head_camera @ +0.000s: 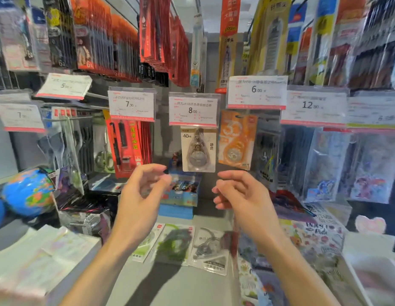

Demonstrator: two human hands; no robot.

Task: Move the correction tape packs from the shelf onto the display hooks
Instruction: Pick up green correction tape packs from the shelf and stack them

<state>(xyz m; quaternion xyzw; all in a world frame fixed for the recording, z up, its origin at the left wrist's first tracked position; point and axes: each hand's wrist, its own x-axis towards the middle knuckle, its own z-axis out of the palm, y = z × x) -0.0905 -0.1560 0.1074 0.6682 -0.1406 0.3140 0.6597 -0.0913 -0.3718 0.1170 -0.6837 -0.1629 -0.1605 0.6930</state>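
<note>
Both hands raised, left hand and right hand empty, fingers loosely curled. Below them on shelf, three packs; above, one pack hanging from hook.

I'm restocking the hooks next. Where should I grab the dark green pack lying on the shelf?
Judging by its pose, pinch the green pack at its near bottom edge, coming from the front. It lies flat with neighbours overlapping both sides, and that leaves the far top end free for the hook.
</note>
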